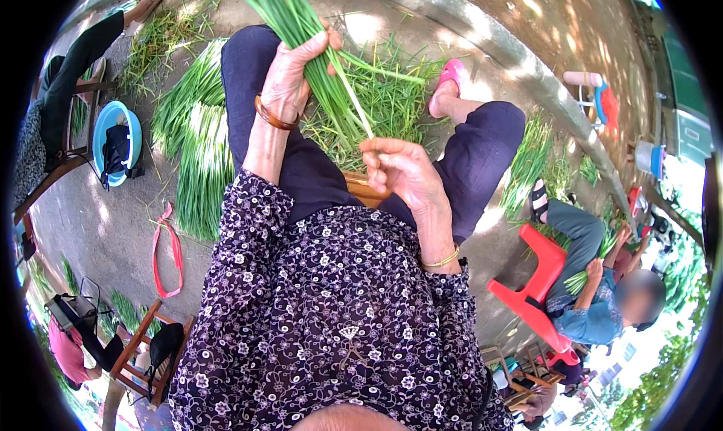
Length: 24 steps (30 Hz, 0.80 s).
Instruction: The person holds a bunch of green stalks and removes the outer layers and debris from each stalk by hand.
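Note:
My left hand (pixel 294 75) is closed around a thick bunch of long green leafy stalks (pixel 282 15), perhaps garlic chives. From that bunch one pale stem slants down to my right hand (pixel 395 165), whose thumb and forefinger pinch its whitish end. Beneath both hands, loose green and yellowish leaves (pixel 390 103) lie heaped on the ground between my knees. Sorted stalks with white ends (pixel 206 165) are piled beside my left leg.
A light blue basin (pixel 135 137) holding a black bag and a red strap loop (pixel 155 256) lie at left. At right a co-worker sits on a red plastic stool (pixel 531 295), holding green stalks. A concrete curb (pixel 508 46) curves along the upper right.

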{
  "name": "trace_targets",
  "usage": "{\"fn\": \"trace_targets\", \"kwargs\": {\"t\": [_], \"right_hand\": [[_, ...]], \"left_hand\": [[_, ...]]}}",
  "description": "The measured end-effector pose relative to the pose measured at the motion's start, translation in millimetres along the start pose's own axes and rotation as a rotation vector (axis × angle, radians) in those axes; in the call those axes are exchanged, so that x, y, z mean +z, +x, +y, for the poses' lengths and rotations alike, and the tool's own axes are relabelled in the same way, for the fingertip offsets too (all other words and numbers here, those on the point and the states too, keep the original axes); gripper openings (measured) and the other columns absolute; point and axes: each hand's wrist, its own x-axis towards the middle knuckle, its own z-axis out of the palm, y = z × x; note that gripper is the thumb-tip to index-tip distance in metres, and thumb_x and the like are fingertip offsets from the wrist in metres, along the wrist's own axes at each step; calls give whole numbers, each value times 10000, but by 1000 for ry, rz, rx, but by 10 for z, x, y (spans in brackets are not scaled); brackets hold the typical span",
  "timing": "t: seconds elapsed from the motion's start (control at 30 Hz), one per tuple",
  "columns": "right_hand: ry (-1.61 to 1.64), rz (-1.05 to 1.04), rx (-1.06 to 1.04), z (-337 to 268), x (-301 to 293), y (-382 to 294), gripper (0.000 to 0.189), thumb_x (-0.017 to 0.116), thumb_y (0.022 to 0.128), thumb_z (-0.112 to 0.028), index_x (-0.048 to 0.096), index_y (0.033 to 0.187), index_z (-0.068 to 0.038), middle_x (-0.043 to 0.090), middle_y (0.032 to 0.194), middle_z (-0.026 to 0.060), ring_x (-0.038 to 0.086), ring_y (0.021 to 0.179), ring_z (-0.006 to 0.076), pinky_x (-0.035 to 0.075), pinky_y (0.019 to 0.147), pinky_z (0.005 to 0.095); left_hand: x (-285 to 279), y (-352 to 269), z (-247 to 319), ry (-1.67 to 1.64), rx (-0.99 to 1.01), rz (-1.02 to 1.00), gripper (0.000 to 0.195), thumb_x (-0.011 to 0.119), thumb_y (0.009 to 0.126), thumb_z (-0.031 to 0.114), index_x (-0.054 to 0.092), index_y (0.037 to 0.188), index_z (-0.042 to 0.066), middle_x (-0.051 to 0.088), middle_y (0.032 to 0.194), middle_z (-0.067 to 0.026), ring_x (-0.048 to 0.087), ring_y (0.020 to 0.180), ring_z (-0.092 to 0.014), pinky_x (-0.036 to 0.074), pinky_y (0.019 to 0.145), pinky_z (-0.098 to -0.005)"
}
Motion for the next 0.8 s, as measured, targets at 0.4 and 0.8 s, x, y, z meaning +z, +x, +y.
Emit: {"fn": "trace_targets", "kwargs": {"t": [0.4,0.8], "right_hand": [[-438,307,-313,-98,79,33,177,548,809,-111,575,920,24,560,712,7,463,547,28,369,461,159],[-297,215,-270,-61,133,89,148,570,787,-84,588,871,37,577,682,39,489,505,56,393,429,165]], "left_hand": [[9,23,-23,22,-72,-66,233,553,797,104,452,998,46,539,779,-74,530,584,-175,484,586,-294],[60,29,-46,88,-70,-59,222,559,792,104,463,981,39,540,754,-87,503,541,-146,455,520,-249]]}}
